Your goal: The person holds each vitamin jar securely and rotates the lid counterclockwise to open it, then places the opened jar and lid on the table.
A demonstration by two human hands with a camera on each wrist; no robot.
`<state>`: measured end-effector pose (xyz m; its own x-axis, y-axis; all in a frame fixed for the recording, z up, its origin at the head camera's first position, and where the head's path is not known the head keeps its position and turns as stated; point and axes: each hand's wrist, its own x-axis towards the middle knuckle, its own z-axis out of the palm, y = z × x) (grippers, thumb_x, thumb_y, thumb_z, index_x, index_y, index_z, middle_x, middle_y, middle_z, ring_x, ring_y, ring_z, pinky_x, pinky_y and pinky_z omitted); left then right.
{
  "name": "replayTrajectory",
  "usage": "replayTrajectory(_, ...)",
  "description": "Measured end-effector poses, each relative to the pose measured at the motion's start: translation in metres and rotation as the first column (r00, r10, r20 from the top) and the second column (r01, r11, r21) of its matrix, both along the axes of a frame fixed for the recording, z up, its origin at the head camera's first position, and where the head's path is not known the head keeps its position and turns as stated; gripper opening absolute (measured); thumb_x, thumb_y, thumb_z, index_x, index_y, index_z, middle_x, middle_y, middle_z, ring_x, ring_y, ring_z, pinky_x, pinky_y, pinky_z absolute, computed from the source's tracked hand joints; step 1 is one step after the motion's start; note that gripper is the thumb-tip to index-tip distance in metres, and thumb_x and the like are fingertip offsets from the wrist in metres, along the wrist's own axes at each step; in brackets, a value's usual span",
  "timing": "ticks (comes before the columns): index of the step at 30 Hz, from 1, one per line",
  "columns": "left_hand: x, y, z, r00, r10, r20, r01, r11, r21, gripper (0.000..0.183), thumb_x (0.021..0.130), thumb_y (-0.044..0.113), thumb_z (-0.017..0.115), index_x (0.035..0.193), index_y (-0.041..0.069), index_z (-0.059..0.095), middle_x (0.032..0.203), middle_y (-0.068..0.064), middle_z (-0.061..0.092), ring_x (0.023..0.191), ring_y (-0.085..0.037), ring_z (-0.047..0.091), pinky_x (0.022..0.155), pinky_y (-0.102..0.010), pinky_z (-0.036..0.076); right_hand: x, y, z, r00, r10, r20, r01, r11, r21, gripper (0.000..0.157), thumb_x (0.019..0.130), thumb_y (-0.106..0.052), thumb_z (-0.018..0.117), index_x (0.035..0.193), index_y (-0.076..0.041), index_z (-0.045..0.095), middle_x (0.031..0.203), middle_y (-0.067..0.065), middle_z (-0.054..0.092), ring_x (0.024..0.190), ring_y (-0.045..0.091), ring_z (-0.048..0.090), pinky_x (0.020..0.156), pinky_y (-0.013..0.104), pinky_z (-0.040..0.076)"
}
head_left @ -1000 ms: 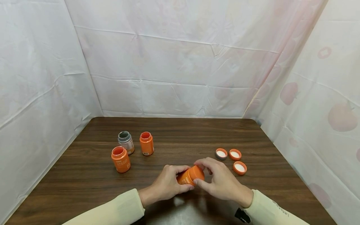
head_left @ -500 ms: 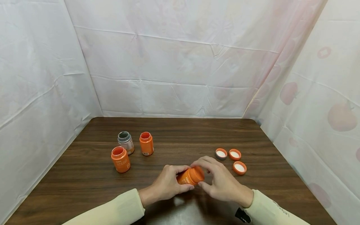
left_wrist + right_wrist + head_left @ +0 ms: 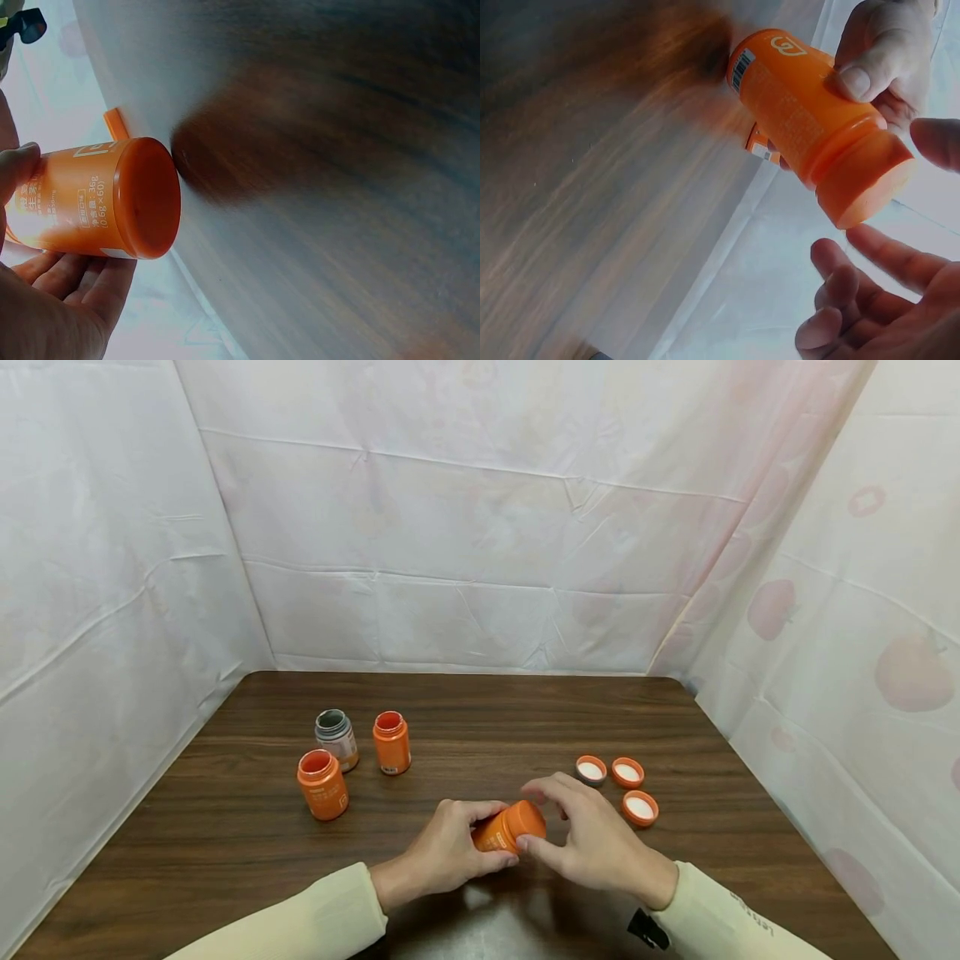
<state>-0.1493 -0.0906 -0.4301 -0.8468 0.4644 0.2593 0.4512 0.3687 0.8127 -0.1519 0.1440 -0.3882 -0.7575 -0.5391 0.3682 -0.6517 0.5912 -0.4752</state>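
Observation:
My left hand [image 3: 450,852] grips an orange supplement bottle [image 3: 492,835] round its body, thumb on one side and fingers on the other. The bottle lies tilted, with its orange cap [image 3: 527,821] on and facing my right hand [image 3: 588,839]. The right fingers are spread loosely about the cap; in the right wrist view the index fingertip is right at the cap's edge [image 3: 866,180], and the thumb stands slightly off the other side. The left wrist view shows the bottle's base [image 3: 154,199] close over the table, with the left fingers under the body.
On the left of the wood-grain table [image 3: 480,718] stand two uncapped orange bottles [image 3: 324,789] and one uncapped grey bottle [image 3: 339,746]. Three caps lie upturned on the right: one grey-sided cap [image 3: 590,771] and two orange caps [image 3: 639,808]. White sheets [image 3: 465,527] enclose the table.
My right hand turns about the cap: its thumb moves outward off the cap's near side, then returns, and the index finger now lifts slightly from the top. The left hand holds still.

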Motion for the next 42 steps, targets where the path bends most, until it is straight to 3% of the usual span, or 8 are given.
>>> replayTrajectory(6,0.0006,0.0002,0.0005,1.000,0.000,0.010,-0.001,1.000,0.003,0.045,0.082,0.021,0.089,0.123,0.013,0.072,0.109,0.006,0.073,0.089,-0.003,0.066,0.077,-0.022,0.055,-0.0007,-0.0010,0.0020,0.992,-0.113,0.056,0.111,0.993,0.042,0.043,0.086,-0.060,0.077,0.110,-0.025,0.069,0.087,-0.015,0.057,0.069,0.004,0.047,0.060,0.023,0.042)
replayTrajectory(12,0.0010,0.0005,0.0005,1.000,0.002,0.012,-0.002,1.000,0.002,0.046,0.082,0.021,0.089,0.124,0.012,0.072,0.111,0.005,0.073,0.090,-0.004,0.067,0.078,-0.022,0.055,-0.0017,-0.0034,0.0023,0.979,-0.143,0.147,0.138,0.989,0.045,0.042,0.084,-0.060,0.078,0.104,-0.024,0.070,0.079,-0.009,0.061,0.057,0.004,0.045,0.051,0.022,0.038)
replayTrajectory(18,0.0010,0.0005,-0.0006,1.000,-0.003,0.015,0.003,1.000,0.000,0.046,0.082,0.020,0.089,0.125,0.013,0.072,0.112,0.006,0.073,0.092,-0.004,0.067,0.080,-0.022,0.055,-0.0018,-0.0049,0.0006,0.976,-0.114,0.184,0.109,0.993,0.040,0.036,0.085,-0.060,0.077,0.100,-0.028,0.070,0.076,-0.016,0.061,0.055,0.003,0.047,0.049,0.022,0.039)
replayTrajectory(25,0.0012,0.0007,-0.0003,1.000,-0.002,0.010,0.002,1.000,-0.005,0.046,0.082,0.021,0.089,0.124,0.013,0.072,0.110,0.006,0.073,0.091,-0.004,0.066,0.079,-0.023,0.055,-0.0020,-0.0045,-0.0010,0.988,-0.069,0.142,0.065,0.997,0.032,0.030,0.085,-0.049,0.082,0.102,-0.028,0.069,0.079,-0.017,0.061,0.059,0.006,0.045,0.052,0.021,0.036)
replayTrajectory(42,0.0014,0.0012,0.0011,1.000,0.000,-0.013,-0.001,1.000,-0.024,0.044,0.081,0.021,0.090,0.120,0.015,0.073,0.103,0.007,0.072,0.085,-0.005,0.065,0.076,-0.022,0.054,-0.0014,-0.0001,0.0029,0.998,0.035,0.052,-0.036,0.999,0.003,0.047,0.075,-0.024,0.093,0.115,-0.026,0.068,0.092,-0.016,0.060,0.075,0.005,0.050,0.064,0.024,0.045)
